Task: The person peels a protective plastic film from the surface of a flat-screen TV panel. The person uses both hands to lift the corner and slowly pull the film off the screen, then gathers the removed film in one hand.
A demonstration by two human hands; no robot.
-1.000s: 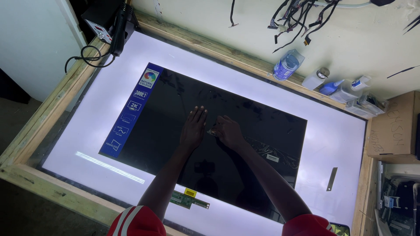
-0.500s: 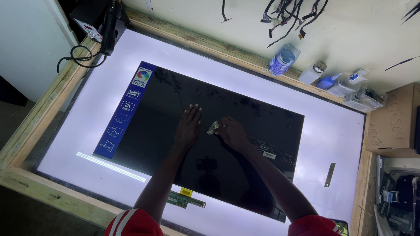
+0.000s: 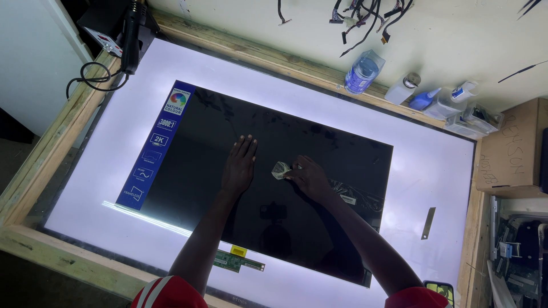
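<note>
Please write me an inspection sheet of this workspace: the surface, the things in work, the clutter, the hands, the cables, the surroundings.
Surface: lit white table in a wooden frame.
Things in work: black display panel lying flat, blue sticker strip on its left edge; small crumpled clear film on it.
Clutter: bottles along the far edge; metal strip at right.
Hands: left hand flat on the panel; right hand touching the film.
Cables: black cord far left; loose wire ends at top.
Surroundings: cardboard box at right.
</note>
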